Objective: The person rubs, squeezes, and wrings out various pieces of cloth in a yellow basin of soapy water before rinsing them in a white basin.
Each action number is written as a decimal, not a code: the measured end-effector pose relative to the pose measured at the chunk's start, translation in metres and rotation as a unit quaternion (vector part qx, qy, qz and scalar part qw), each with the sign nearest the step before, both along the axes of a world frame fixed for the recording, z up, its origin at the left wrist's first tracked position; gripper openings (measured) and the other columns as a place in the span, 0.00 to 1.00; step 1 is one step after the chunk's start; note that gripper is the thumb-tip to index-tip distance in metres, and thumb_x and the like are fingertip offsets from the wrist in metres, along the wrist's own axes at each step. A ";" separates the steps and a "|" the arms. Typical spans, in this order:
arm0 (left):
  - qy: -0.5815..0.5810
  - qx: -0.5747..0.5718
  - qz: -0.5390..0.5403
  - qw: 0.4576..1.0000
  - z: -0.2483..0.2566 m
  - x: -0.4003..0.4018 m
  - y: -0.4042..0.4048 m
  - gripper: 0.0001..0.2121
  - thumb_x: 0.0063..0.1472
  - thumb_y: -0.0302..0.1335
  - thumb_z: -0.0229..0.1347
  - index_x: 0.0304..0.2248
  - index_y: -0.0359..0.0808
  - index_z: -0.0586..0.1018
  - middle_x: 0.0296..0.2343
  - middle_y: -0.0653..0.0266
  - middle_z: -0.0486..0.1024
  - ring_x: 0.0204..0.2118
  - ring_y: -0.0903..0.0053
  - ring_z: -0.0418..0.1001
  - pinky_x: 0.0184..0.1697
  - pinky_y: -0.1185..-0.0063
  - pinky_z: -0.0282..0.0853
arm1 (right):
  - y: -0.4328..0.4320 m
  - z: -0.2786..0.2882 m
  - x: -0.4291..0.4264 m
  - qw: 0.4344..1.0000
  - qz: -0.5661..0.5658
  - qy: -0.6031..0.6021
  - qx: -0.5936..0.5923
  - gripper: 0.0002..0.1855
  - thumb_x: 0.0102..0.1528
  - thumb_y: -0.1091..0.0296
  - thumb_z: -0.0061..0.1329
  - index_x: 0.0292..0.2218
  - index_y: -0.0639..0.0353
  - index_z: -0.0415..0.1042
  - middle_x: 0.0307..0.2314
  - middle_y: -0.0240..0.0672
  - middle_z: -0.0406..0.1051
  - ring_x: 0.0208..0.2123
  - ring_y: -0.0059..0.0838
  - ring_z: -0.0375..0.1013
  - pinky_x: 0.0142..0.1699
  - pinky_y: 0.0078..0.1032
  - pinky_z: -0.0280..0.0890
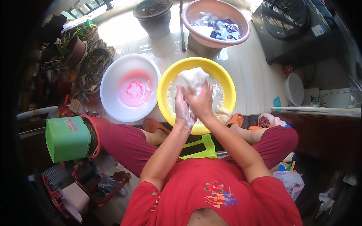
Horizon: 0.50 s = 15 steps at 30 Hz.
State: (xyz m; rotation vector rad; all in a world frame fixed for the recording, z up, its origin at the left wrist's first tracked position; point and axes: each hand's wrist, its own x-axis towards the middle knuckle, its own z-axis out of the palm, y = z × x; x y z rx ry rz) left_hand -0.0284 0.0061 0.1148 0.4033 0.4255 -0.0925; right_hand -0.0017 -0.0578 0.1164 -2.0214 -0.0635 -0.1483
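Note:
Between my two hands, above a yellow plastic basin (228,84), is a bunched white wet cloth (194,76). My left hand (183,106) has foam on it and presses against the cloth's near left side. My right hand (202,100) grips the cloth from the right, its fingers partly blurred. Soapy water (218,91) with suds lies in the basin below. A cream-coloured cloth (224,114) is bunched at the basin's near right rim, close to my right forearm.
Left of the yellow basin stands a white basin (113,87) with a pink inside bottom. A pink basin (188,17) of water and patterned cloth rests on a support at the back. Around are a dark plant pot (154,21), a green bin (66,141) and a dark appliance (294,48).

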 end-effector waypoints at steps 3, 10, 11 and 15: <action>0.011 -0.094 0.041 0.995 -0.011 0.008 0.028 0.25 0.63 0.46 0.38 0.49 0.32 0.62 0.44 0.56 0.68 0.47 0.69 0.66 0.49 0.72 0.63 | 0.012 0.013 -0.044 0.991 0.092 -0.078 -0.060 0.39 0.42 0.49 0.55 0.48 0.67 0.58 0.41 0.52 0.58 0.43 0.51 0.58 0.49 0.38 0.55; -0.024 0.213 -0.237 0.948 0.016 -0.013 0.015 0.24 0.60 0.29 0.47 0.55 0.34 0.58 0.26 0.71 0.69 0.18 0.89 0.62 0.17 0.88 0.61 | -0.035 -0.006 0.033 0.889 -0.059 0.257 0.374 0.19 0.52 0.64 0.48 0.42 0.66 0.62 0.32 0.37 0.69 0.26 0.26 0.69 0.33 0.21 0.66; -0.047 0.252 -0.196 0.946 0.006 -0.008 0.014 0.24 0.60 0.28 0.46 0.56 0.34 0.57 0.25 0.72 0.68 0.18 0.89 0.62 0.16 0.87 0.60 | -0.039 0.001 0.033 0.895 -0.074 0.226 0.379 0.20 0.52 0.63 0.49 0.42 0.66 0.62 0.33 0.37 0.69 0.27 0.26 0.69 0.35 0.22 0.66; -0.054 0.426 -0.261 0.865 -0.004 0.000 0.020 0.22 0.57 0.24 0.46 0.52 0.33 0.60 0.27 0.64 0.71 0.21 0.87 0.63 0.19 0.85 0.61 | -0.038 0.021 0.013 0.995 0.067 -0.015 0.069 0.28 0.47 0.52 0.54 0.43 0.64 0.63 0.34 0.42 0.69 0.36 0.39 0.70 0.43 0.31 0.64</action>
